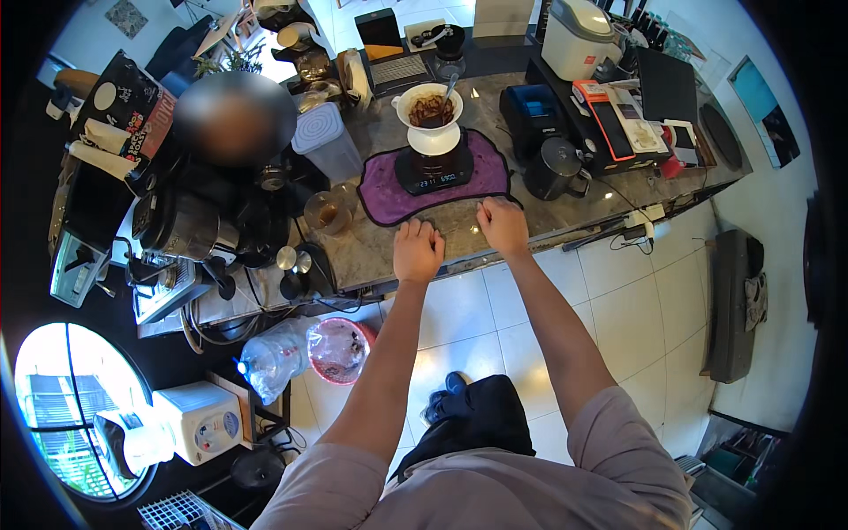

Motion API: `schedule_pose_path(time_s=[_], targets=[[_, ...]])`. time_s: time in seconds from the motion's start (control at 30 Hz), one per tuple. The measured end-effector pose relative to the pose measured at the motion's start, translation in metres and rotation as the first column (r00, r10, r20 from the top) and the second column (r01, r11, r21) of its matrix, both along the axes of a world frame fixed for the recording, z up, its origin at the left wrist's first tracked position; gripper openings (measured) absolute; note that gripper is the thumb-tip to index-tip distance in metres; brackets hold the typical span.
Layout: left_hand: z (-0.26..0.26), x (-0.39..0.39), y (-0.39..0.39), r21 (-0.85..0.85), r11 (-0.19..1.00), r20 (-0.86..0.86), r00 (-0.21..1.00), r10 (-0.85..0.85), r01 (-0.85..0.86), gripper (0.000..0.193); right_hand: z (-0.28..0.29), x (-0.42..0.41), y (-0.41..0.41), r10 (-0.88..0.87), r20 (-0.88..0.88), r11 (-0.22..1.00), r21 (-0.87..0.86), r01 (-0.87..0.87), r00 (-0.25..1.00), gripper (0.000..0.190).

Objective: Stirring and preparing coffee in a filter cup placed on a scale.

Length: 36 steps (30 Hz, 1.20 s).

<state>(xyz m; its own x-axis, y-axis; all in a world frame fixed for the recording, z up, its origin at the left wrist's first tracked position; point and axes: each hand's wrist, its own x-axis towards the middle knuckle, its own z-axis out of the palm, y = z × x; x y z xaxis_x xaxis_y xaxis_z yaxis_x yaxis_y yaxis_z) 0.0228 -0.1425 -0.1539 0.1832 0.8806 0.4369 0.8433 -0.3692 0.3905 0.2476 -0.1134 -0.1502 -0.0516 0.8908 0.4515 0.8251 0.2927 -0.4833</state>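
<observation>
My left hand [417,250] rests on the front of the stone counter [457,248], fingers curled, holding nothing visible. To its right, my right hand [502,226] lies curled near the edge of a purple cloth mat [391,182]. On that mat sits a black digital scale [434,173] with a lit display. A dark-filled vessel [437,159], partly hidden, stands on the scale. Above it is a white coffee dripper [434,138] with wet coffee grounds [430,112] and a spoon [452,85] inside. A glass of brown liquid [328,213] stands left of the mat.
Right of the mat are a dark kettle [555,169] and a black machine [533,119]. A lidded plastic container [328,142] and an espresso machine [179,222] stand left. Below the counter are a pink waste bin [341,351] and a large plastic bottle [271,358]. A blurred patch covers the upper left.
</observation>
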Motion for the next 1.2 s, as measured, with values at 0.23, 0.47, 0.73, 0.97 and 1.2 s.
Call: schedule_pose_path(time_s=[0.23, 0.47, 0.73, 0.97, 1.2], targets=[[-0.0001, -0.0013, 0.0019, 0.031, 1.000, 0.012, 1.000, 0.006, -0.006, 0.018, 0.0041, -0.0005, 0.0009, -0.004, 0.005, 1.000, -0.026, 0.004, 1.000, 0.024], [0.0005, -0.0010, 0.0014, 0.027, 1.000, 0.010, 1.000, 0.004, -0.004, 0.016, 0.0012, -0.0010, 0.0023, 0.010, -0.002, 1.000, 0.004, -0.010, 1.000, 0.025], [0.0006, -0.0017, 0.0003, 0.016, 1.000, 0.007, 1.000, 0.018, -0.018, 0.015, 0.0018, -0.0004, 0.0019, 0.029, -0.006, 1.000, -0.010, -0.029, 1.000, 0.025], [0.0011, -0.0017, 0.0000, 0.013, 1.000, 0.017, 1.000, 0.019, -0.019, 0.013, -0.0016, -0.0009, 0.0028, 0.005, 0.009, 1.000, -0.005, -0.005, 1.000, 0.027], [0.0020, 0.0007, 0.0005, 0.012, 1.000, 0.000, 1.000, 0.015, -0.015, 0.013, -0.0002, 0.0012, 0.0023, 0.014, 0.007, 1.000, 0.018, -0.015, 1.000, 0.027]])
